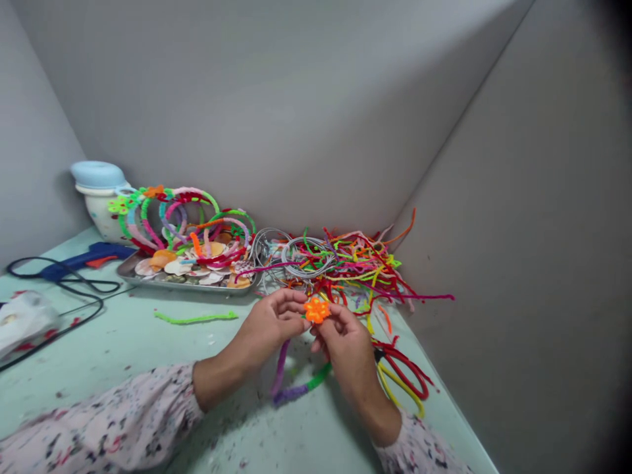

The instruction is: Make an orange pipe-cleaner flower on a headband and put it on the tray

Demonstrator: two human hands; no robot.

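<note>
Dim light, soft blur, dark right corners

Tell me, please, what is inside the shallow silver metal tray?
Inside the shallow silver metal tray are flat, rounded white and orange pieces, with multicoloured fuzzy hoops piled over them. The tray's bottom is covered, so anything beneath these pieces cannot be seen.

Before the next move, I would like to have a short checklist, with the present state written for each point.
1. Orange flower held from both sides by the left hand and right hand: ok.
2. Purple-and-green fuzzy strip joined to the flower: cannot tell, the hands hide its upper ends.
3. Loose lime-green piece lying apart from the hands: ok.
4. Blue glue gun set down away from the hands: ok.
5. Glue gun cool: cannot tell.
6. Space beside the right hand free: not ok, red and yellow strips lie close by.
</note>
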